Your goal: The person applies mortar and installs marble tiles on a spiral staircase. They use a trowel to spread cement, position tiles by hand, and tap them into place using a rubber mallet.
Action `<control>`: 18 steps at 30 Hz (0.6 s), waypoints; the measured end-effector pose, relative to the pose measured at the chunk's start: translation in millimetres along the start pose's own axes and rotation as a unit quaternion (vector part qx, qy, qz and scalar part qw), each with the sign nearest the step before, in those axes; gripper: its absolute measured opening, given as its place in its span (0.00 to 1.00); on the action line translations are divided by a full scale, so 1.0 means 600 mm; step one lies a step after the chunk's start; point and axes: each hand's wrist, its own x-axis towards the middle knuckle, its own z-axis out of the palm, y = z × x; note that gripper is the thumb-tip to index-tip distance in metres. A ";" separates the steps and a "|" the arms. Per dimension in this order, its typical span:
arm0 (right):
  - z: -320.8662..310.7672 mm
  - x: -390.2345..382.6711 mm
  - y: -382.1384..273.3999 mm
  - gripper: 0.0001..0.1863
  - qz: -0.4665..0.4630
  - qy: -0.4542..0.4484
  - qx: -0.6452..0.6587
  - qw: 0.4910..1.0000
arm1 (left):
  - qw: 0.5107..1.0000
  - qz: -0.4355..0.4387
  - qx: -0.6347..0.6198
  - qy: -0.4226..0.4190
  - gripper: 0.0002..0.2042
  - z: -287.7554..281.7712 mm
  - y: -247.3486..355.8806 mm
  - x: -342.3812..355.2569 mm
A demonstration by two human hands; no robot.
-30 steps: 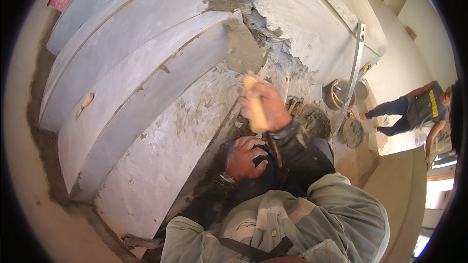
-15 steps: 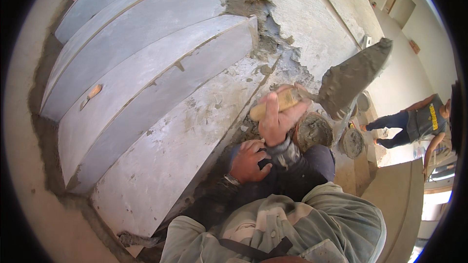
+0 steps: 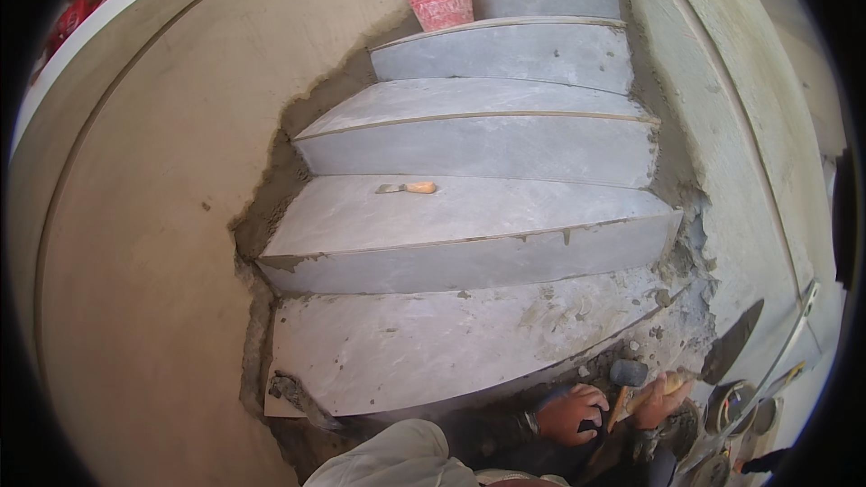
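My right hand grips the wooden handle of a trowel, whose dark blade points up toward the right-hand wall. My left hand rests near my knee, fingers bent and apart. Between my hands a black-headed rubber mallet lies with its wooden handle running downward. Above them are the pale grey stair treads, speckled with mortar. A putty knife with a wooden handle lies on a higher step.
A red bucket stands high on the stairs. Rough mortar edges border both curved walls. A metal level leans at the right, beside mortar buckets. Part of a person's dark-clad leg shows at lower right.
The view has swung up onto the staircase, putting my hands low at the right. The trowel stays in my right hand; my left hand remains near the knee.
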 end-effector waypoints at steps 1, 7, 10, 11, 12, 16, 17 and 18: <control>-0.022 -0.004 0.012 0.30 -0.015 0.021 -0.033 0.999 | 1.000 -0.002 0.002 0.001 0.10 0.001 0.002 0.002; -0.133 -0.014 0.133 0.29 -0.042 0.095 -0.043 0.994 | 1.000 -0.006 -0.008 -0.008 0.13 -0.004 0.025 0.015; -0.149 0.003 0.174 0.24 -0.024 0.099 0.005 0.995 | 0.999 0.013 0.006 0.051 0.16 -0.005 0.019 0.014; -0.152 -0.009 0.169 0.21 -0.019 0.072 -0.019 0.997 | 0.997 0.009 0.021 0.071 0.17 -0.015 0.024 -0.005; -0.155 -0.019 0.156 0.18 -0.018 0.048 -0.045 0.998 | 0.995 0.006 0.031 0.091 0.18 -0.035 0.031 -0.019; -0.147 -0.033 0.091 0.13 -0.035 -0.008 -0.013 0.999 | 0.967 0.000 0.166 0.194 0.21 -0.176 0.077 -0.045; -0.145 -0.029 0.091 0.13 -0.048 -0.004 -0.023 0.999 | 0.948 -0.026 0.213 0.236 0.22 -0.221 0.086 -0.052; -0.144 -0.030 0.095 0.13 -0.056 -0.008 -0.036 0.998 | 0.922 -0.061 0.258 0.281 0.23 -0.258 0.090 -0.077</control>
